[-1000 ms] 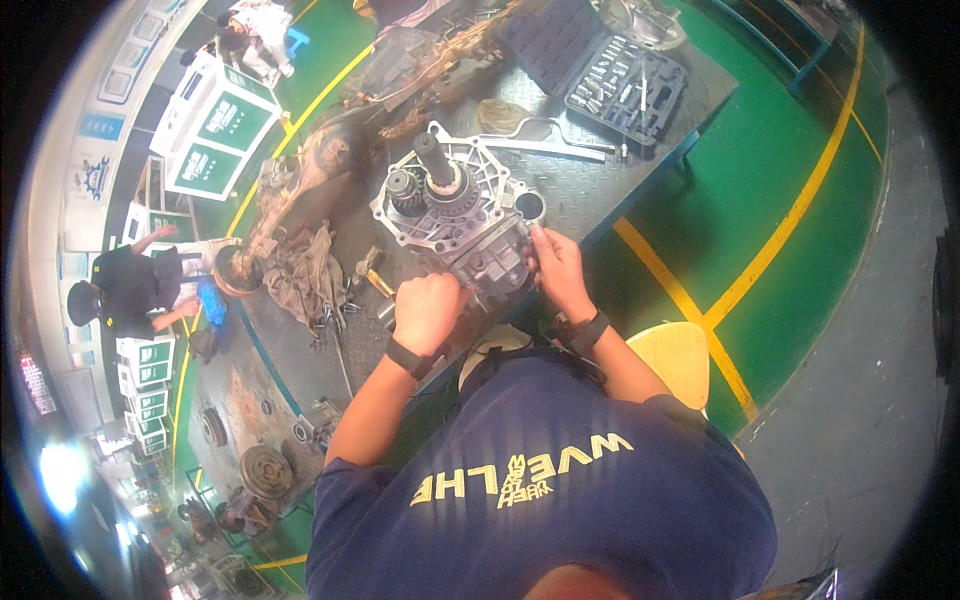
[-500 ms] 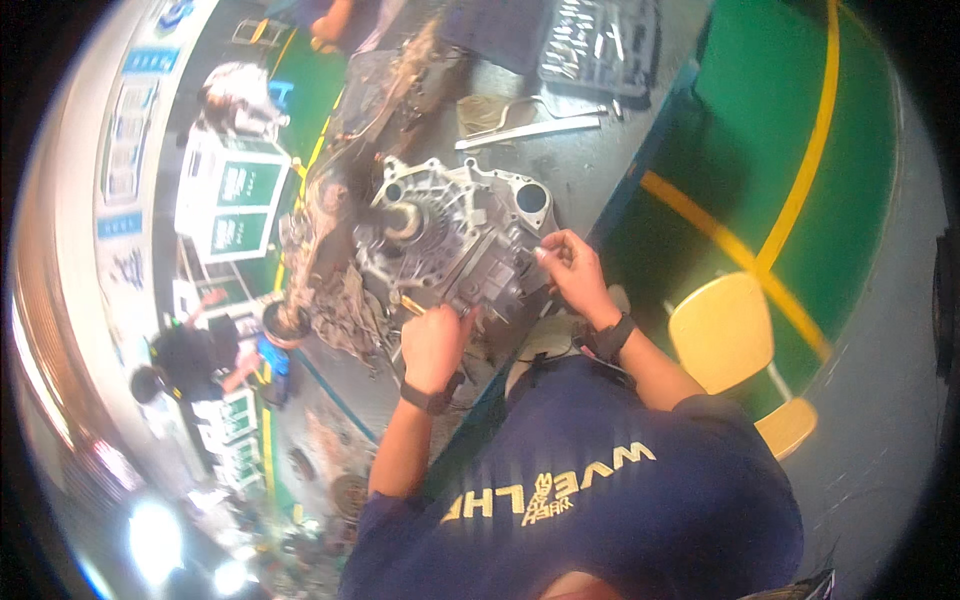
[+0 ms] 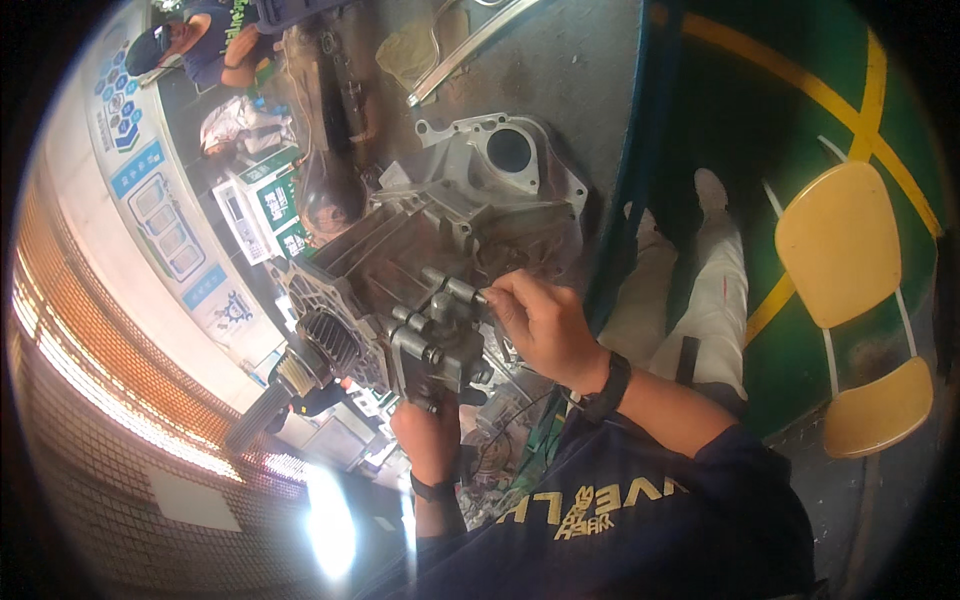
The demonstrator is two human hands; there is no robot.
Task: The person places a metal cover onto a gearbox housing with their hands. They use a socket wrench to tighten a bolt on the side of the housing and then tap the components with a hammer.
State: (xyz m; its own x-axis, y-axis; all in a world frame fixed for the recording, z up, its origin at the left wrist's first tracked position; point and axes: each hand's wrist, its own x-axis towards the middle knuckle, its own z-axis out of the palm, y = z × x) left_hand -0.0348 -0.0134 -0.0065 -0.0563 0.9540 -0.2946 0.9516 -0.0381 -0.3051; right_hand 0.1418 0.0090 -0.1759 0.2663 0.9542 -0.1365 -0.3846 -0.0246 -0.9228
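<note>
A grey metal gearbox housing [image 3: 375, 255] stands tilted on the bench, its splined shaft [image 3: 262, 408] pointing down to the left. On its near side sits a shift mechanism [image 3: 440, 340] with several short metal cylinders. My right hand [image 3: 548, 332] pinches the end of one silver cylinder [image 3: 462, 290] between thumb and fingers. Below the mechanism, my left hand [image 3: 425, 440] is closed around the housing's lower edge, its fingertips hidden behind the metal. A flange [image 3: 560, 185] with a large round hole forms the far right part of the housing.
Beyond the housing lie a flat metal bar [image 3: 475, 50] and a khaki cloth [image 3: 405, 60] on the dark bench [image 3: 590, 75]. Legs in light trousers [image 3: 705, 310] and a yellow chair [image 3: 845, 245] are to the right. Another person [image 3: 215, 50] is at the far left.
The gearbox has tipped, so its shaft now points left and down. My left hand has gone lower beneath the housing; my right hand has moved onto the cylinder. The view has also turned.
</note>
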